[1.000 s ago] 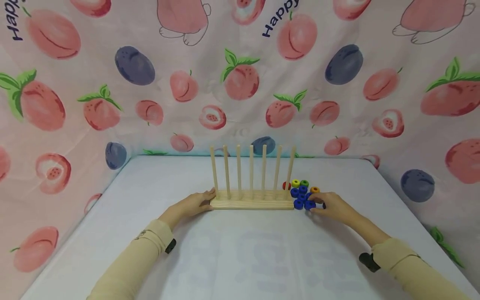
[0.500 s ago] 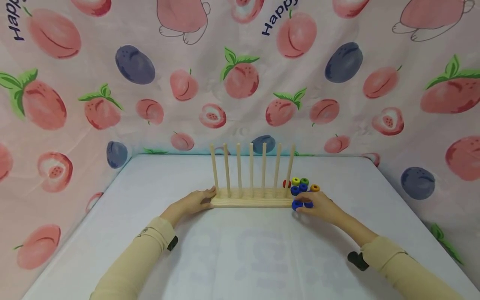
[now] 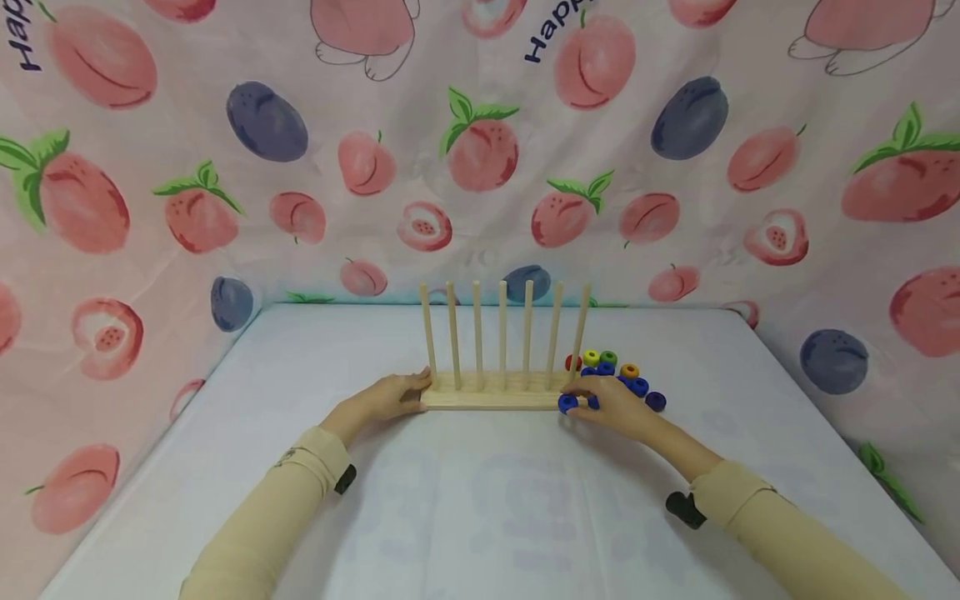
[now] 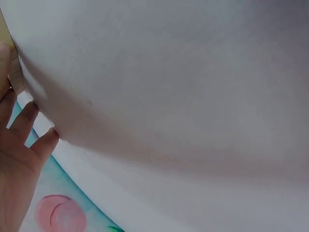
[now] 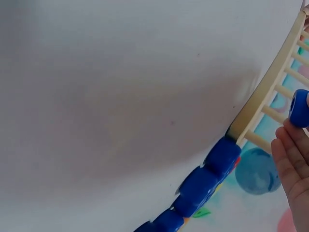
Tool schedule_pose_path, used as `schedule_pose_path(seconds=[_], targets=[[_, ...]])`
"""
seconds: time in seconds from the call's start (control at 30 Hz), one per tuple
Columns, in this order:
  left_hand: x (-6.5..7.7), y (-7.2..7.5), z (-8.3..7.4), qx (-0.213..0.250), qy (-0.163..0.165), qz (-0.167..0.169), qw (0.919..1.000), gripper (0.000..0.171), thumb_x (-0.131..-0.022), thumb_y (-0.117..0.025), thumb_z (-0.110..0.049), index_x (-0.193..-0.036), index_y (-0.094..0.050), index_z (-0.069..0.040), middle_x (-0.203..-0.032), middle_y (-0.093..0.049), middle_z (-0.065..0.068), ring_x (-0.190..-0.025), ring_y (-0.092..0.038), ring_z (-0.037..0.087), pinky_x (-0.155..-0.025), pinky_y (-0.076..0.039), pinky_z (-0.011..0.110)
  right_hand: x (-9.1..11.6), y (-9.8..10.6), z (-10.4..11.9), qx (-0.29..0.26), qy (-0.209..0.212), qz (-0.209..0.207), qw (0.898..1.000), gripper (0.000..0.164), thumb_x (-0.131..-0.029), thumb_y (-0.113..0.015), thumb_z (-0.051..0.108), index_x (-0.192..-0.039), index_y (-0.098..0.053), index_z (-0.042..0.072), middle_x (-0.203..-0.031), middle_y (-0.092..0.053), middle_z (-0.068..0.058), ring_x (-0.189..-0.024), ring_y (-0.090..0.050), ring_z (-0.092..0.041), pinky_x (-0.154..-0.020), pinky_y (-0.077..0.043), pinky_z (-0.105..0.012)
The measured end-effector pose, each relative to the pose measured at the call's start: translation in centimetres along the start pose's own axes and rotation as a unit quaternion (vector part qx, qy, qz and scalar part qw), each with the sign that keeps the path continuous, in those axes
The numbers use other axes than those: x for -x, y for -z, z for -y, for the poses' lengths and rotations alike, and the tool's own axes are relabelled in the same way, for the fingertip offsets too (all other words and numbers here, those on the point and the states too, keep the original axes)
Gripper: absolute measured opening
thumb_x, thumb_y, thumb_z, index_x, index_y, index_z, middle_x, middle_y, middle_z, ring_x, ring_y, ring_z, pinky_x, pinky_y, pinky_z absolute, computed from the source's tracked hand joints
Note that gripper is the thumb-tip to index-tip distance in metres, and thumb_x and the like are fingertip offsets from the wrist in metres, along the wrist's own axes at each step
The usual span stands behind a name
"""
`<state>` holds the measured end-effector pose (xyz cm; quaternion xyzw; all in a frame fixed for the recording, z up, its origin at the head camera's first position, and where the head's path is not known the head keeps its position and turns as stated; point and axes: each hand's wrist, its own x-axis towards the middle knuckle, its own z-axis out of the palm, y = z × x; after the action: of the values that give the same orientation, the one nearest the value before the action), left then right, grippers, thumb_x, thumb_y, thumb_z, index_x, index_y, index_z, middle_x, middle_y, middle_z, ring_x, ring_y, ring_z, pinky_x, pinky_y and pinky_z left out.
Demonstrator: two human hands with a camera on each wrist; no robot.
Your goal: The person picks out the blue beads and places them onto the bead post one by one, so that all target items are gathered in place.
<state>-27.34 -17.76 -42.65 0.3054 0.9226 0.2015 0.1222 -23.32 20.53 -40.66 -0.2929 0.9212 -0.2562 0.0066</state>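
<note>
A wooden peg rack (image 3: 487,401) stands on the table, its several upright rods bare. My left hand (image 3: 384,397) grips the left end of its base, thumb in front and fingers behind; in the left wrist view the rack's end (image 4: 16,72) lies by the thumb. My right hand (image 3: 611,404) pinches a blue bead (image 3: 567,403) with a hole, in front of the base's right end. In the right wrist view that blue bead (image 5: 300,109) is held at the fingertips, off the table. More blue beads (image 3: 638,387) lie behind and beside my right hand, partly hidden by it.
Behind the rack's right end lie a red bead (image 3: 573,362), a yellow bead (image 3: 591,357), a green bead (image 3: 608,357) and an orange bead (image 3: 629,372). A dark purple bead (image 3: 656,402) sits farther right. A fruit-print cloth (image 3: 480,217) hangs behind the white table (image 3: 480,500).
My right hand has picked a blue bead out of the cluster and carried it left to the rack's right end. The left hand has stayed on the rack's left end.
</note>
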Motion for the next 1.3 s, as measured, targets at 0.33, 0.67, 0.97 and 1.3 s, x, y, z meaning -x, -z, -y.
schedule_pose_path(seconds=[0.33,0.67,0.97,1.3], targets=[[-0.3,0.3,-0.3,0.002,-0.001,0.008,1.0,0.059,-0.092,-0.059,-0.023,-0.14,-0.038,0.004,-0.15,-0.028,0.021,-0.137,-0.03,0.041,-0.113,-0.029,0.052,-1.3,-0.8,1.3,-0.005,0.021,-0.018,1.0,0.032,-0.083,-0.071,0.011,-0.111,-0.065,-0.004,-0.106,-0.07,-0.015,-0.098,-0.065,-0.029,-0.087,-0.056,-0.044],[0.2,0.1,0.2,0.008,0.012,0.004,0.9999,0.058,-0.092,-0.06,-0.022,-0.139,-0.039,0.004,-0.149,-0.028,0.021,-0.137,-0.03,0.041,-0.114,-0.028,0.052,-3.2,-1.3,3.2,-0.026,0.058,-0.033,0.997,0.035,-0.083,-0.071,0.015,-0.113,-0.065,-0.004,-0.107,-0.069,-0.015,-0.1,-0.065,-0.028,-0.088,-0.055,-0.042],[-0.4,-0.1,0.3,0.024,0.025,0.007,0.9994,0.056,-0.093,-0.059,-0.022,-0.14,-0.039,0.003,-0.151,-0.027,0.016,-0.139,-0.028,0.038,-0.116,-0.025,0.05,-4.2,-1.6,4.3,-0.041,0.086,-0.055,0.994,0.033,-0.084,-0.07,0.014,-0.112,-0.065,-0.004,-0.106,-0.069,-0.015,-0.099,-0.065,-0.028,-0.087,-0.055,-0.043],[-0.5,0.1,-0.2,0.006,0.024,0.013,0.9996,0.056,-0.093,-0.06,-0.021,-0.139,-0.04,0.004,-0.15,-0.028,0.02,-0.138,-0.029,0.04,-0.114,-0.027,0.051,-4.5,-2.5,5.4,-0.003,0.115,-0.094,0.989,0.034,-0.082,-0.073,0.019,-0.11,-0.068,0.001,-0.104,-0.071,-0.011,-0.095,-0.067,-0.024,-0.082,-0.057,-0.039]])
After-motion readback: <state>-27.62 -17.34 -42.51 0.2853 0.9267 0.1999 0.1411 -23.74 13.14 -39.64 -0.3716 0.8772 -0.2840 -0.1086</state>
